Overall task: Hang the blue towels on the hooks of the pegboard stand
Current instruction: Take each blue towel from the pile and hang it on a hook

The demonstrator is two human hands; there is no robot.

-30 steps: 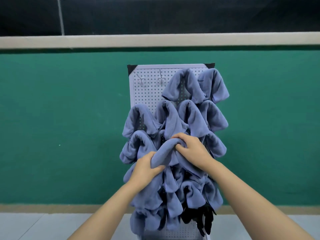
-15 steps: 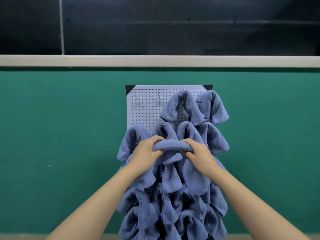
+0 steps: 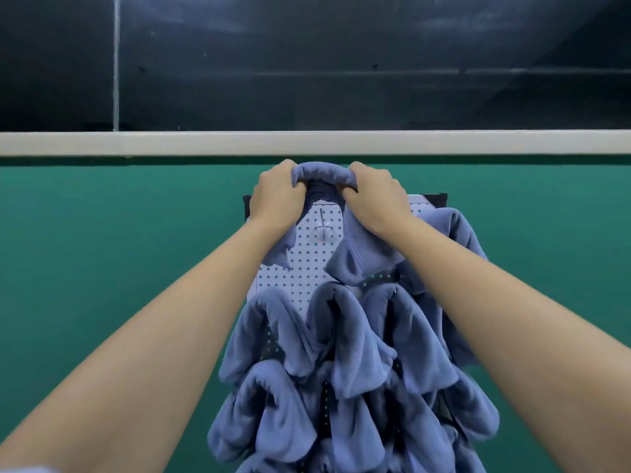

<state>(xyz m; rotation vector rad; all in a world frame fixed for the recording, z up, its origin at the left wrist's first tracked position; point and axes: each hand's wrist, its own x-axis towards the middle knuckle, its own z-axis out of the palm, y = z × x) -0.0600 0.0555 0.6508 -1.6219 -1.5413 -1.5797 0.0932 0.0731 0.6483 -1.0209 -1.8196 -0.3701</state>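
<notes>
1. Both hands are up at the top edge of the pegboard (image 3: 300, 278), w/ one blue towel (image 3: 324, 171) stretched betw. them.
2. Left hand (image 3: 278, 196): fingers (image 3: 297, 188) curled tight round the towel's left end. Right hand (image 3: 375, 199): same grip on the right end. No fingers spread; both fists full of cloth.
3. The held stretch is short and taut, long axis left–right. Loose ends drape down below each fist, the right one bigger.
4. Key relation: a bare hook (image 3: 322, 227) sits below the taut stretch, approx. midway betw. the fists, in the gap framed by the two drapes. Towel is above it and apart, not touching.
5. Neither hand is clearly nearer the hook; about equal.
6. Judgement: next move = bring the stretch down and in toward the board so the hook tip catches the cloth mid-span. Risk: cloth slips past the tip if off-centre.
7. Hung towels (image 3: 341, 339) crowd the rows below, w/ another at top right. Any free hook behind the left hand? Can't tell.
</notes>
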